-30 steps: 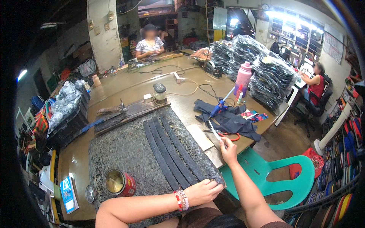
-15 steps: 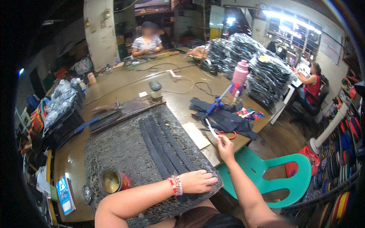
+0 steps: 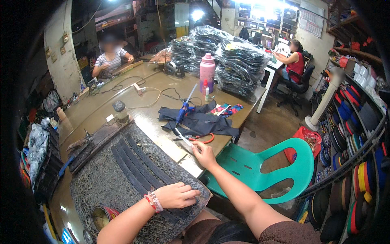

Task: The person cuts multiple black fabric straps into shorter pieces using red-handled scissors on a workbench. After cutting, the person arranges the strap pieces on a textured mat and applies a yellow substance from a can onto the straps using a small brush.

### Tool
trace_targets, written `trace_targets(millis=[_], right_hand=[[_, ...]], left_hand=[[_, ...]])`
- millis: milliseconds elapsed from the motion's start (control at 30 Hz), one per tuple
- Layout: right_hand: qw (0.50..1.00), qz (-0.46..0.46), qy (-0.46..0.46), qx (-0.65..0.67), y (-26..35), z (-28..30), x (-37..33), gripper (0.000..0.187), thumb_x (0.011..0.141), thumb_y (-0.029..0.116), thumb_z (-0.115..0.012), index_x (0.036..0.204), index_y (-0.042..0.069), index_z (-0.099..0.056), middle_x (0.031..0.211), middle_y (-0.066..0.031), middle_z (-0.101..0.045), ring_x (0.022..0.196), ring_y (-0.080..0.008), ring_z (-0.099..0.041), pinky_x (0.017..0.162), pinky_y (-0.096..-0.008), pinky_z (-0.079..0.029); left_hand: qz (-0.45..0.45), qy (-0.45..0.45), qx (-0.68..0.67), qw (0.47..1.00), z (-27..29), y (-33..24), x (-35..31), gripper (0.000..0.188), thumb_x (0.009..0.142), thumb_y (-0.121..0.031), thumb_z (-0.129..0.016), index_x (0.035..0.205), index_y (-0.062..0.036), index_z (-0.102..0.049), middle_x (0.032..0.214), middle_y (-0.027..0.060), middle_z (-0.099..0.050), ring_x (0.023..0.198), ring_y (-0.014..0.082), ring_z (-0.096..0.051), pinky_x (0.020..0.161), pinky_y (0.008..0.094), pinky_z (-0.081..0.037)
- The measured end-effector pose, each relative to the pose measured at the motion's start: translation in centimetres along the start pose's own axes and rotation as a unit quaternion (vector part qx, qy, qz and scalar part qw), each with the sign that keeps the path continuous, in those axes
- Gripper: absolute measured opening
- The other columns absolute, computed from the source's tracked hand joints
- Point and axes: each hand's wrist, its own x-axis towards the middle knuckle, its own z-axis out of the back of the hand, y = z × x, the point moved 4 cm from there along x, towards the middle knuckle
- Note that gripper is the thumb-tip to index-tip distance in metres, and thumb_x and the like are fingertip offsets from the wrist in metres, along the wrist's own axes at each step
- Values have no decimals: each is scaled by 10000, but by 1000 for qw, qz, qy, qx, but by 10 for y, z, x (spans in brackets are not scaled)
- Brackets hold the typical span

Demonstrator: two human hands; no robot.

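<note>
My left hand [image 3: 178,196], with beaded bracelets at the wrist, rests palm down near the close right corner of a rough, dark speckled board [image 3: 95,162]. Its fingers are loosely bent over the ends of long black fabric strips [image 3: 140,173]; nothing gripped shows. My right hand [image 3: 204,154], just past the board's right edge, pinches a thin white strip-like piece [image 3: 184,139] between thumb and fingers. Beside it lie red-handled scissors [image 3: 206,138], partly covered. A cream card [image 3: 170,148] sits between the board and that hand. Farther off, a blue glue gun [image 3: 184,113] stands on black cloth pieces [image 3: 211,124].
An open tin [image 3: 101,215] stands on the board's near left. Beyond are a jar [image 3: 120,112], cords, a pink bottle [image 3: 206,73] and plastic-wrapped stacks [image 3: 239,67]. A green chair [image 3: 260,162] is at the right, beside racks of ribbon rolls [image 3: 345,138]. Two other people sit farther away.
The view has swung to the right, so the board and table sit farther left in the picture. My left hand stays on the strips, and my right still holds the white piece.
</note>
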Motion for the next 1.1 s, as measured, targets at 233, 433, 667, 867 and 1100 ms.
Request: trace_targets(millis=[233,433,667,867,1100], right_hand=[[1000,1,4,6,-2,0,0,214,895,229,-610,1006,52,-659,650,-143,-587,550,-226,-576,539,-352,-425],[1000,14,-9,8,-2,-1,0,220,893,206,-616,1025,38,-666,615,-123,-549,526,-154,-499,521,-323,-390],[1000,-21,3,-21,-17,-6,3,247,900,215,-604,1029,13,-663,997,-173,-685,967,-257,-665,859,-351,-490],[999,30,-17,-16,-22,-8,5,230,889,245,-623,990,43,-669,739,-183,-649,634,-252,-643,584,-357,-465],[999,27,-29,-23,-12,-3,2,224,880,248,-631,982,54,-679,693,-173,-629,586,-221,-619,566,-348,-455]], left_hand=[[2,6,-3,1000,1,-5,-3,146,793,-204,-555,884,-121,-634,1184,14,-561,886,120,-544,709,260,-434],[13,5,-13,1000,-2,-7,-3,160,800,-177,-582,933,-116,-647,1221,40,-568,887,148,-550,720,285,-446],[125,-117,-3,985,19,7,-5,165,771,-155,-626,931,-120,-642,1144,81,-600,824,191,-576,679,322,-461],[256,-149,-38,954,22,6,-35,123,753,-155,-635,866,-106,-626,1125,65,-586,821,208,-568,699,338,-459],[144,-89,-2,986,8,-21,-22,117,758,-145,-629,857,-83,-638,1161,69,-597,815,164,-552,689,306,-439]])
